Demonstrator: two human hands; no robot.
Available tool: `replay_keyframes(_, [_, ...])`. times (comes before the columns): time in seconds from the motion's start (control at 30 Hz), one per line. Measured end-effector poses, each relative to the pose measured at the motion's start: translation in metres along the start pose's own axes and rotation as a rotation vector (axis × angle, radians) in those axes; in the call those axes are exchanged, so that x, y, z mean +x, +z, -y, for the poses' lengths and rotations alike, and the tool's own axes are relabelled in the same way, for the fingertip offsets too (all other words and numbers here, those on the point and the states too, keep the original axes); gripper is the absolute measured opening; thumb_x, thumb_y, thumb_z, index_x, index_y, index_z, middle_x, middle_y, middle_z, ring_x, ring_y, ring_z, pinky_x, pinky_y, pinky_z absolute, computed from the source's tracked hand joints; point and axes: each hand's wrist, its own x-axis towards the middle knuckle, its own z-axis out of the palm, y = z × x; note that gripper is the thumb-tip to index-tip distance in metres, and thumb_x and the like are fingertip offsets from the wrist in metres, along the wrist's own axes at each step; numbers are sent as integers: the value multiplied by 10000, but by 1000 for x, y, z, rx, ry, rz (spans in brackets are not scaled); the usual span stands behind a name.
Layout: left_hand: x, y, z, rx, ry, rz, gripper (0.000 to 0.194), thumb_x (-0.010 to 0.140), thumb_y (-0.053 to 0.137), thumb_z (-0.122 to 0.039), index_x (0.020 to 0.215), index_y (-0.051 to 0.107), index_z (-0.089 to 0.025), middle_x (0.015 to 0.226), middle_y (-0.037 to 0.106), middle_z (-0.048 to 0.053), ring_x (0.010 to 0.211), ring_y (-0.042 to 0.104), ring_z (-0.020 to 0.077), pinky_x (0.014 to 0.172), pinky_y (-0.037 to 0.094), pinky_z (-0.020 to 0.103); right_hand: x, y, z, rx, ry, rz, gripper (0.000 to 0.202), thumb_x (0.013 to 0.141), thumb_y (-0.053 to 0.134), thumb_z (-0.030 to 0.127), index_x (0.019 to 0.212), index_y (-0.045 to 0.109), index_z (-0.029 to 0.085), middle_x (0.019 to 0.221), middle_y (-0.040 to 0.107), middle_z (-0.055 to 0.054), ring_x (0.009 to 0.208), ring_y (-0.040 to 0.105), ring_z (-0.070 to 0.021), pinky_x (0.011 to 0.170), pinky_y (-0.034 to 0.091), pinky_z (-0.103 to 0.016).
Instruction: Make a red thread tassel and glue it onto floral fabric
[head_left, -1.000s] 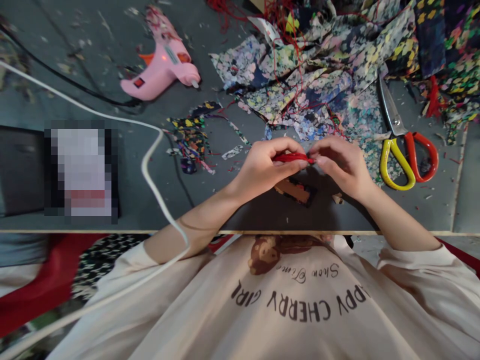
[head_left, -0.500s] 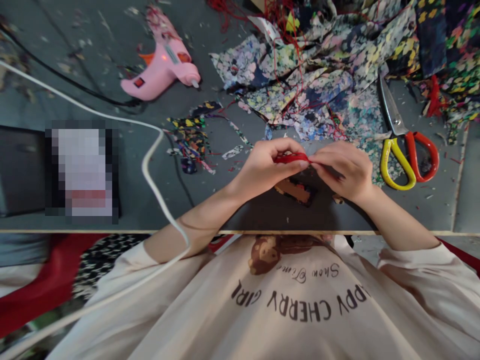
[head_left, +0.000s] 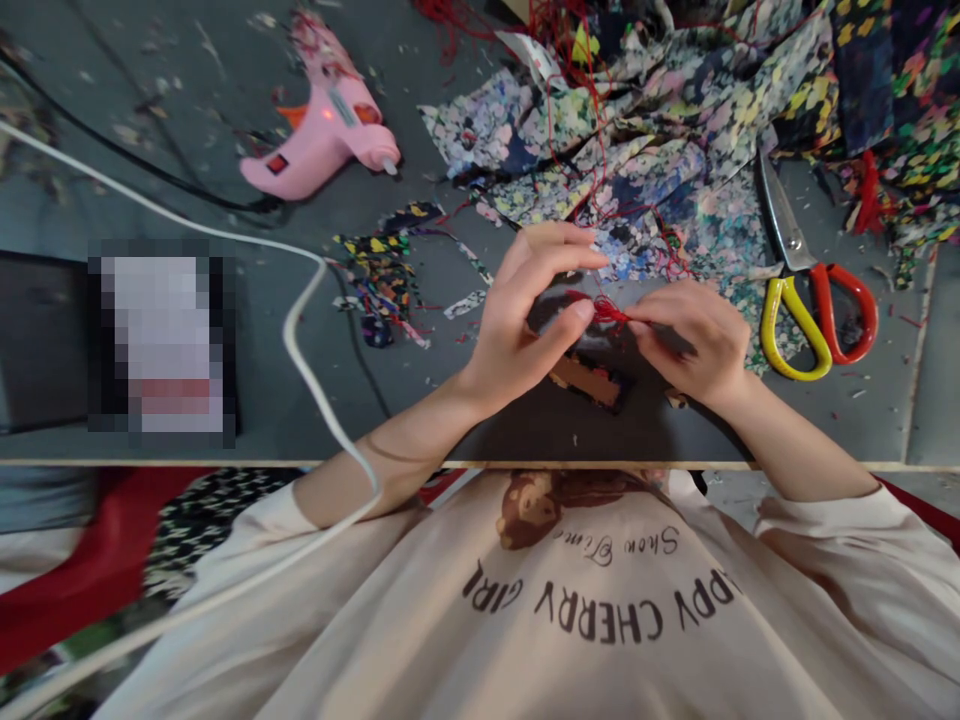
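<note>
Between thumb and fingers, my right hand (head_left: 694, 335) pinches one end of a red thread tassel (head_left: 609, 310). Its loose strands fan out leftward. My left hand (head_left: 525, 310) is open around that loose end, thumb and fingers spread apart, with the thumb tip close to the strands; whether it touches them I cannot tell. Below the hands lies a small brown flat piece with a dark patterned edge (head_left: 589, 382) on the grey table. Just right of it, a tiny tan scrap (head_left: 676, 398) sits partly under my right hand.
Scissors with yellow and red handles (head_left: 796, 260) lie to the right. Floral fabric scraps (head_left: 637, 170) with tangled red thread spread behind the hands. A pink glue gun (head_left: 322, 150) rests at the back left. A white cable (head_left: 296, 335) crosses my left forearm; a blurred-out phone-like object (head_left: 161, 345) lies left.
My left hand has let go of the red tassel and spread its fingers, and the strands now flare loosely. My right hand has stayed almost in place, still pinching the end.
</note>
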Motion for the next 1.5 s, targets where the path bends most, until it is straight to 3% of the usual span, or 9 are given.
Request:
replay_keyframes(0.17, [1, 0, 2, 28, 14, 220, 330, 924, 514, -499, 1007, 650, -209, 1198, 669, 82, 1168, 591, 204, 1055, 447, 382, 0, 2, 0, 68, 1, -12, 144, 881, 570, 138, 975, 651, 212, 843, 732, -50, 792, 696, -157, 713, 547, -303])
replay_keyframes(0.3, [3, 2, 7, -30, 12, 250, 290, 952, 493, -423, 842, 618, -185, 1194, 664, 89, 1152, 604, 194, 1032, 465, 367, 1, 3, 1, 82, -5, -21, 139, 857, 594, 105, 956, 642, 190, 821, 732, -45, 784, 702, -146, 722, 559, -286])
replay_keyframes(0.4, [1, 2, 8, 2, 28, 200, 315, 976, 423, -415, 822, 593, -198, 1172, 660, 79, 1127, 611, 194, 1016, 488, 383, 1, 3, 0, 70, -8, -19, 133, 864, 591, 117, 958, 644, 195, 819, 732, -27, 776, 705, -137, 714, 563, -272])
replay_keyframes(0.47, [-1, 3, 8, 67, 63, 89, 278, 975, 416, -412, 894, 598, -217, 1216, 635, 85, 1158, 592, 197, 1029, 491, 395, 0, 4, -1, 46, -14, -40, 117, 860, 605, 124, 949, 644, 190, 817, 733, -27, 759, 703, -135, 706, 565, -266])
replay_keyframes(0.6, [-6, 6, 9, 268, 258, -75, 190, 902, 573, -406, 889, 622, -223, 1295, 584, 94, 1191, 576, 244, 1011, 505, 455, 0, 6, -2, -16, -51, -88, 109, 852, 620, 121, 942, 634, 181, 804, 732, -38, 734, 699, -141, 682, 565, -271])
replay_keyframes(0.7, [-8, 10, 12, 380, 354, -88, 151, 850, 668, -386, 869, 647, -237, 1290, 594, 90, 1174, 588, 270, 965, 509, 482, 0, 8, -3, -65, -77, -98, 109, 865, 605, 132, 957, 623, 188, 799, 726, -34, 724, 692, -142, 663, 556, -273])
replay_keyframes(0.83, [-8, 12, 15, 400, 355, -96, 32, 862, 659, -283, 886, 660, -263, 1279, 616, 76, 1184, 581, 263, 992, 476, 474, -1, 9, -2, -91, -85, -105, 111, 870, 602, 141, 967, 618, 192, 800, 723, -30, 730, 680, -136, 665, 543, -262])
replay_keyframes(1.1, [-9, 10, 17, 350, 374, -12, 43, 891, 583, -253, 913, 619, -259, 1280, 610, 42, 1204, 588, 240, 1029, 452, 460, -1, 9, -2, -109, -61, -109, 58, 878, 612, 164, 927, 630, 190, 779, 717, -26, 711, 673, -134, 666, 535, -256])
replay_keyframes(1.5, [-6, 14, 11, 361, 527, -71, 107, 838, 612, -125, 853, 585, -228, 1104, 675, 43, 1026, 622, 197, 916, 512, 403, -4, 14, -3, -114, -84, -111, 74, 893, 597, 165, 959, 589, 198, 794, 708, -19, 718, 656, -135, 667, 540, -264])
